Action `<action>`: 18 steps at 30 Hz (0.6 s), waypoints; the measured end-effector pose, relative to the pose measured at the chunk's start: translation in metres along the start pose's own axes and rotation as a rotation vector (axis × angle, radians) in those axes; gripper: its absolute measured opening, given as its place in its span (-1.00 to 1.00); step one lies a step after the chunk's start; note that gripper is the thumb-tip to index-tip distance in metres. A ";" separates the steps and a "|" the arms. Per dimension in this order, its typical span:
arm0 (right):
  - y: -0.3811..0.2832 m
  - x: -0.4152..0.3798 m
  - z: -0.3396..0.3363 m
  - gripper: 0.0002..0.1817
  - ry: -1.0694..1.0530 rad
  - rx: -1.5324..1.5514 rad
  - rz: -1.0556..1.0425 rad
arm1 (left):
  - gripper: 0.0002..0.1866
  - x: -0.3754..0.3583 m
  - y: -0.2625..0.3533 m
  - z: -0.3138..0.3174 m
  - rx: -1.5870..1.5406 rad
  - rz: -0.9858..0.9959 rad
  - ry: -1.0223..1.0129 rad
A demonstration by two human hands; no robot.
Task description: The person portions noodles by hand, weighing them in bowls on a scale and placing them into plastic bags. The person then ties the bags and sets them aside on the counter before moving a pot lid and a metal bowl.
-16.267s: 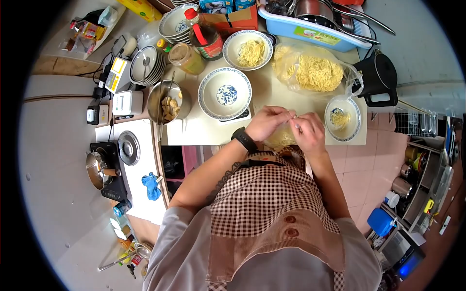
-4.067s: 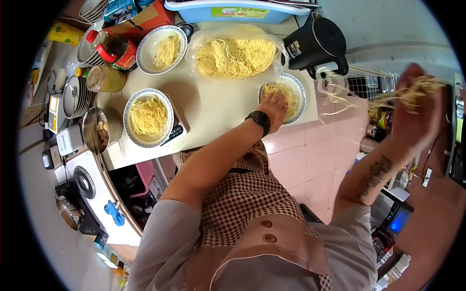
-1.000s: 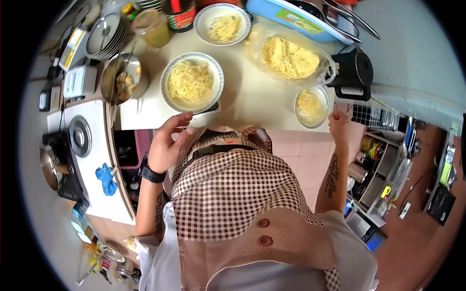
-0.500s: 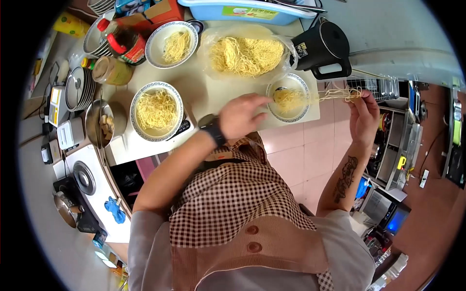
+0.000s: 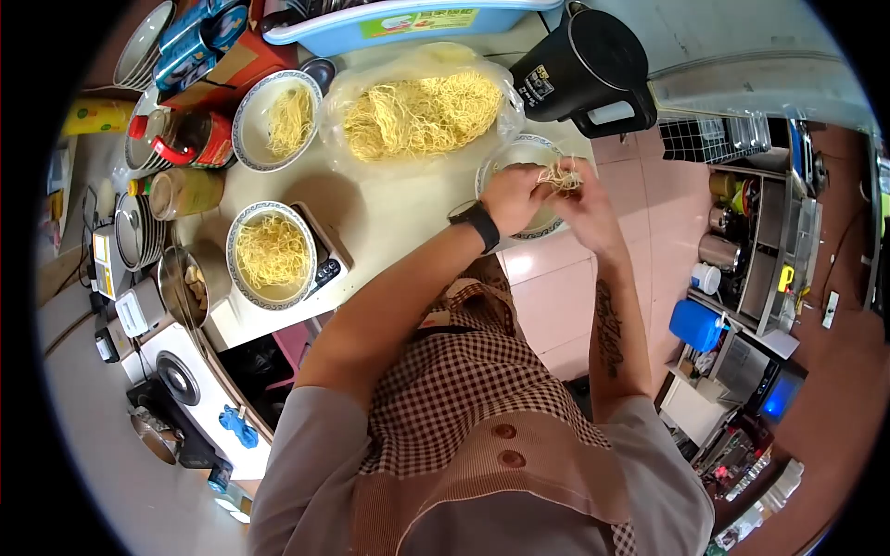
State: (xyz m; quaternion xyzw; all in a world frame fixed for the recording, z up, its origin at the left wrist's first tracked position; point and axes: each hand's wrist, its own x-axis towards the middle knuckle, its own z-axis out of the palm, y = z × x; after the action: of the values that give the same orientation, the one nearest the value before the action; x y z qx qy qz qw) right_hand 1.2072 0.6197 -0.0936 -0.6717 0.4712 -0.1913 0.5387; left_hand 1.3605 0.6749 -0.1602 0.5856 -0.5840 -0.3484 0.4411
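My left hand [image 5: 513,196] and my right hand [image 5: 581,206] meet over a blue-rimmed bowl [image 5: 505,157] near the table's right edge. Between their fingers both pinch a small clump of yellow noodles [image 5: 559,176] just above that bowl. A black watch sits on my left wrist. Behind the bowl lies a clear plastic bag of noodles [image 5: 417,113]. Another bowl full of noodles [image 5: 270,252] stands on a scale [image 5: 324,262] at the left, and a third noodle bowl [image 5: 276,119] sits farther back.
A black jug [image 5: 582,69] stands at the back right corner, a blue dish tray [image 5: 408,17] behind the bag. A sauce bottle [image 5: 181,139], a jar [image 5: 185,192], stacked plates [image 5: 130,232] and a metal bowl [image 5: 184,283] crowd the left side. Tiled floor lies to the right.
My right hand, which was stretching noodle strands out to the right, has come back over the bowl. Both hands now hold the gathered clump together.
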 end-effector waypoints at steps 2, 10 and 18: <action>0.002 0.004 0.010 -0.89 -0.022 0.024 -0.018 | -0.82 -0.003 -0.002 -0.005 0.020 0.003 0.011; -0.059 -0.012 -0.029 -0.88 0.021 0.623 -0.085 | -0.60 -0.014 -0.026 0.017 0.211 0.028 -0.076; -0.158 -0.058 -0.074 -0.51 -0.209 0.894 -0.536 | -0.52 -0.012 -0.030 0.017 0.559 0.011 -0.361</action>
State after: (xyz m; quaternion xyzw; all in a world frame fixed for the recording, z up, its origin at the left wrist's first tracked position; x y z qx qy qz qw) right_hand 1.1904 0.6240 0.0895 -0.4888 0.0992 -0.4366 0.7487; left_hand 1.3555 0.6823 -0.1955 0.6095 -0.7290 -0.2704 0.1545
